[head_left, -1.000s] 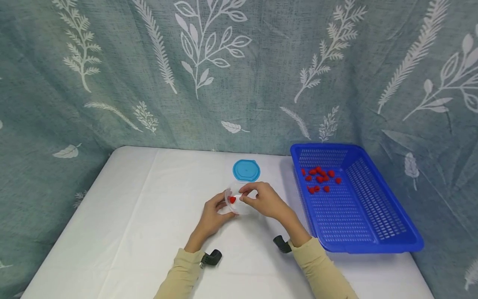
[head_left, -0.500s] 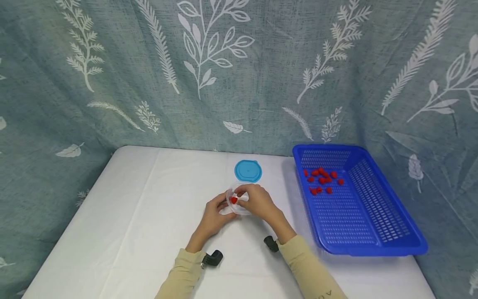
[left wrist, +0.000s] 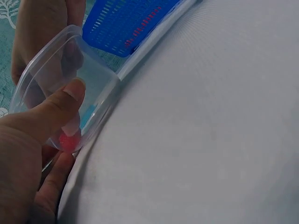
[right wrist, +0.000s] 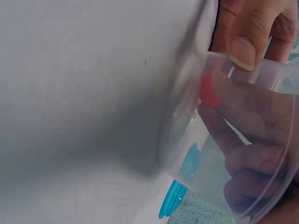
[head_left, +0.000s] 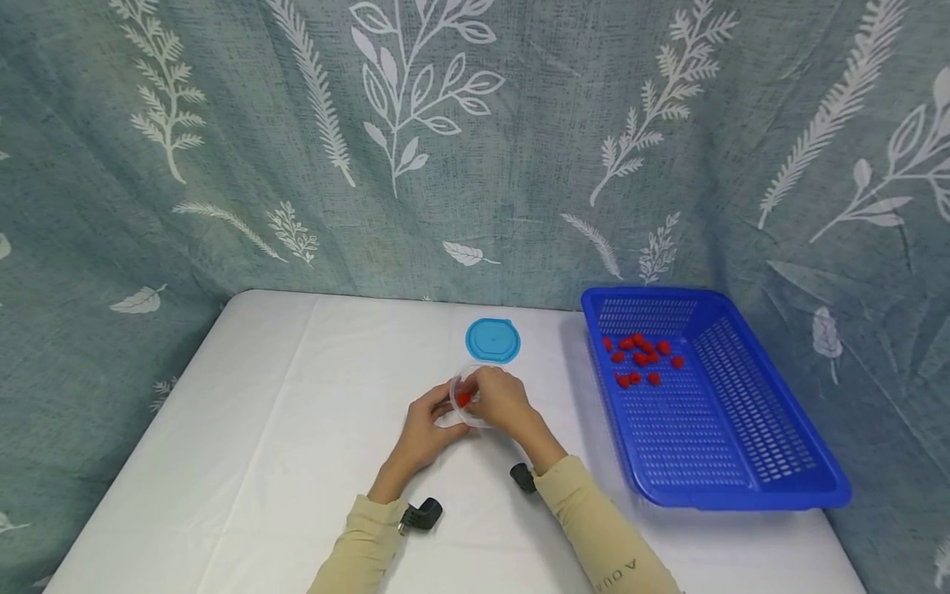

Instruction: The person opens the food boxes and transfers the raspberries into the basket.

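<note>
My left hand [head_left: 425, 429] grips a clear plastic tub [left wrist: 100, 77] from its left side, thumb on the outer wall and fingers beneath. The tub is tipped, its mouth turned toward my right hand [head_left: 500, 402]. Reaching inside, the right thumb and forefinger pinch a small red berry-like piece [right wrist: 209, 91] low in the tub. Through the clear wall the piece shows pink-red between those fingertips; the right hand's other fingers are curled inside the tub. Just behind the tub lies a round blue lid [head_left: 493, 341], flat on the white table.
A blue perforated plastic basket [head_left: 797, 429] stands at the right of the table. Several similar red pieces [head_left: 641, 359] lie scattered toward its far left end. The white-covered table [head_left: 297, 396] meets a green leaf-patterned curtain [head_left: 519, 206] at the back and sides.
My right hand has moved left and deeper into the tub, its fingertips closing on the red piece. The left hand keeps its grip on the tub. The view has shifted slightly.
</note>
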A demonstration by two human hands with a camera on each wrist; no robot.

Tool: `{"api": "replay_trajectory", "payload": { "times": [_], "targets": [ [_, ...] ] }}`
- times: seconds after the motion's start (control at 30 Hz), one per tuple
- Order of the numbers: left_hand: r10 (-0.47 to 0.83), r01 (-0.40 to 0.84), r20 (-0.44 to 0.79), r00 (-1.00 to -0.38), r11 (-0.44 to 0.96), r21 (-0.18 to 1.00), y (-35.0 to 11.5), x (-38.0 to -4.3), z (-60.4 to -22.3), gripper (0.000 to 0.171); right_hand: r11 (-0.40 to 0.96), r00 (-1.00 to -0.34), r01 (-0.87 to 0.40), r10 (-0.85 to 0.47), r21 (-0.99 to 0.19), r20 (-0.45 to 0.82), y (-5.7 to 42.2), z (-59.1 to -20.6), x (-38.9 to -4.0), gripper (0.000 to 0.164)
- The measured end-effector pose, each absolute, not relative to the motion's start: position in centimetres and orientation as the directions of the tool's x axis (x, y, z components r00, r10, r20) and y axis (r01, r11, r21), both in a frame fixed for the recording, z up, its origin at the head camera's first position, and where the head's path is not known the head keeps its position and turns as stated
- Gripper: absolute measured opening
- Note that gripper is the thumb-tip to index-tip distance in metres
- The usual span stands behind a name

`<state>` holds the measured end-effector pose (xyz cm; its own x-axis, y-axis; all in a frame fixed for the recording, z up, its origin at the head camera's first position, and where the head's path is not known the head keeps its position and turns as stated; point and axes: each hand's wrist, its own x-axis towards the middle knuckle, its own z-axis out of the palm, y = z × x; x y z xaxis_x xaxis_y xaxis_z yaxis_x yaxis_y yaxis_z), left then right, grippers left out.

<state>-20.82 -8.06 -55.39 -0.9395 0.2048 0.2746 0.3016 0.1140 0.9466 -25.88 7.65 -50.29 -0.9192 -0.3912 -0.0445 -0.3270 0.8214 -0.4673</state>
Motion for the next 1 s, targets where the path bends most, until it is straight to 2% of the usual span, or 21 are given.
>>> {"api": "replay_trajectory", "payload": {
  "times": [0.43,1.0],
  "targets": [
    [0.195,0.305,0.280,-0.940,0.118,0.945,-7.91,-20.78,-55.43,0.073,0.836,-0.911,-0.347,-0.408,-0.426,-0.059,7.78,-50.53,-26.00,0.016],
    [0.207,0.287,0.261,-0.943,0.107,0.952,-8.01,-20.73,-54.93,0.073,0.774,-0.921,-0.290,-0.386,-0.563,-0.057,8.14,-50.11,-26.04,0.009]
  ]
}}
